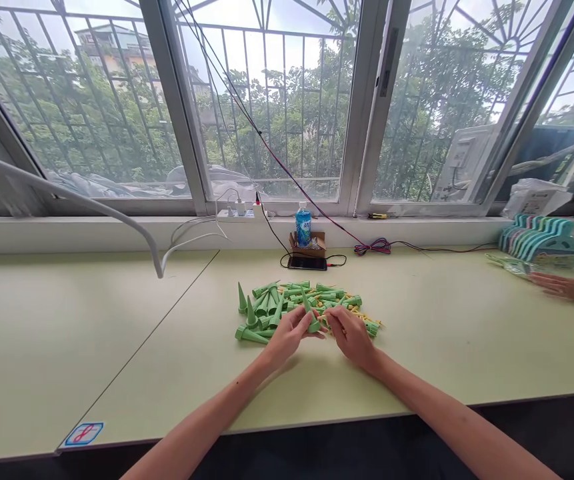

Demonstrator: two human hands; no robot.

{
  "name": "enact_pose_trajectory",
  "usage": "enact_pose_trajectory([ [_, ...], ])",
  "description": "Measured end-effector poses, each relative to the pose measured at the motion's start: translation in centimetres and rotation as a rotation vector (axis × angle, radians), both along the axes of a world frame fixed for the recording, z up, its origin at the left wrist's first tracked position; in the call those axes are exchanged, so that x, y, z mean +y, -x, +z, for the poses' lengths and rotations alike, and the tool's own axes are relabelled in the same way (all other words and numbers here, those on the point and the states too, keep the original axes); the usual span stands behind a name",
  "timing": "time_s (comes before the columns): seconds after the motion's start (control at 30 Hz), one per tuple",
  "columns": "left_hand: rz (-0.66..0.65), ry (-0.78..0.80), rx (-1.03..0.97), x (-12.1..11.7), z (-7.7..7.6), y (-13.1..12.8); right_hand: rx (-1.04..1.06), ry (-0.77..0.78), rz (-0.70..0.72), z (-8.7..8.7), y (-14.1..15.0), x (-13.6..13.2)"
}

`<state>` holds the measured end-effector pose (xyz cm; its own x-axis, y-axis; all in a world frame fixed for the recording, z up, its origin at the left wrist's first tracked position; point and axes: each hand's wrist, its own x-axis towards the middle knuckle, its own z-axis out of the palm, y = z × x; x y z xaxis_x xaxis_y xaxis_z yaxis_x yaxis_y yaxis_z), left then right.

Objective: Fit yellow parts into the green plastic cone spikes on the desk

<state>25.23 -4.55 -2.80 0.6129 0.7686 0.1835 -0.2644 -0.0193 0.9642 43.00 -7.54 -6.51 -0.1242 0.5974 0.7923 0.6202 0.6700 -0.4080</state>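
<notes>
Upright in my left hand (pixel 288 332) is a green plastic plant-watering spike (pixel 308 308), its tip pointing up and its wide end between thumb and fingers. My right hand (pixel 353 335) is closed in a pinch right beside the wide end, and a small yellow piece (pixel 322 318) shows at its fingertips. Whether that piece touches the spike I cannot tell. Beyond both hands spreads a pile of similar green spikes (pixel 268 303), some standing, most lying. Small yellow pieces (pixel 374 319) are scattered among them toward the right; my hands hide part of the pile.
A phone (pixel 307 263) with cables lies behind the pile, before a small carton (pixel 319 245) and a blue bottle (pixel 303 225). Coiled wire (pixel 374 247) rests near the sill. Far right, another person's hand (pixel 561 285) is beside teal hangers (pixel 541 243). A white tube (pixel 117 217) hangs at left.
</notes>
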Motion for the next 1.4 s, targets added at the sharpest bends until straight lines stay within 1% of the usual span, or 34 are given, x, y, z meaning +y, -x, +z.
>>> enact_pose_trajectory([
  [0.27,-0.029,-0.059,0.032,0.04,-0.32,-0.08,-0.045,0.031,0.008,-0.38,-0.07,0.06],
  [0.43,-0.022,-0.075,0.034,-0.06,-0.26,-0.04,-0.041,0.044,0.028,-0.18,-0.08,0.1],
  [0.67,-0.029,-0.103,0.025,0.05,-0.56,-0.06,-0.028,0.056,0.026,0.03,0.03,-0.19],
  [0.87,-0.026,-0.109,0.01,-0.12,-0.21,-0.22,-0.011,0.098,0.056,0.35,0.07,-0.54],
  [1.2,-0.016,-0.107,0.029,-0.06,-0.25,-0.18,-0.004,0.119,0.013,0.12,-0.13,-0.4],
  [1.4,-0.007,-0.107,0.025,-0.37,0.16,-0.25,0.002,0.128,0.018,0.34,-0.06,-0.42],
])
